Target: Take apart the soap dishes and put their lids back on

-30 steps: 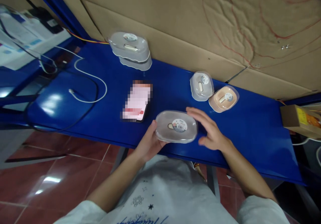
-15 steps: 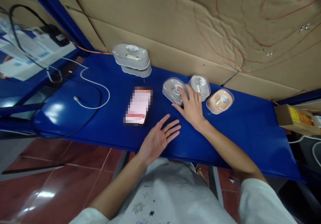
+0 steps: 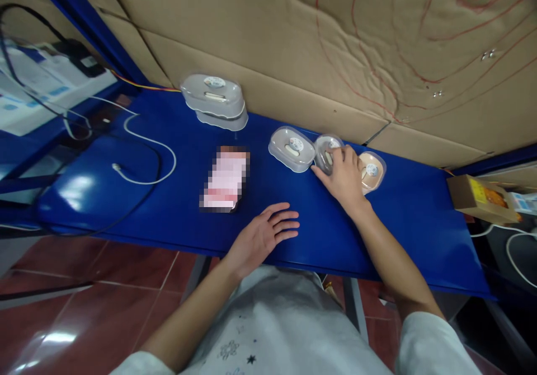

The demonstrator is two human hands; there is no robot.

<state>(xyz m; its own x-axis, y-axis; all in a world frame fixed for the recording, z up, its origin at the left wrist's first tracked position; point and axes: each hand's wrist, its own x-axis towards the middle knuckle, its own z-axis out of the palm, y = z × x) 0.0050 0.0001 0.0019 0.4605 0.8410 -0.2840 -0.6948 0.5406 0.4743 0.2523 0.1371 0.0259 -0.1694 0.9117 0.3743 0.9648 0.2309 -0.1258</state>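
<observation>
My right hand reaches to the back of the blue table and grips a small clear lidded container, which is tilted on its side. To its left stands a larger clear container. To its right sits a peach-coloured container, partly hidden by my fingers. My left hand rests near the table's front edge with fingers spread, holding nothing.
A phone lies face up left of centre. Two stacked clear containers stand at the back left against a cardboard wall. White and black cables loop on the left. A small cardboard box sits at the far right.
I set the large clear container at the back, let go with both hands. My right hand then moved right onto the small clear container and tipped it. My left hand stayed flat.
</observation>
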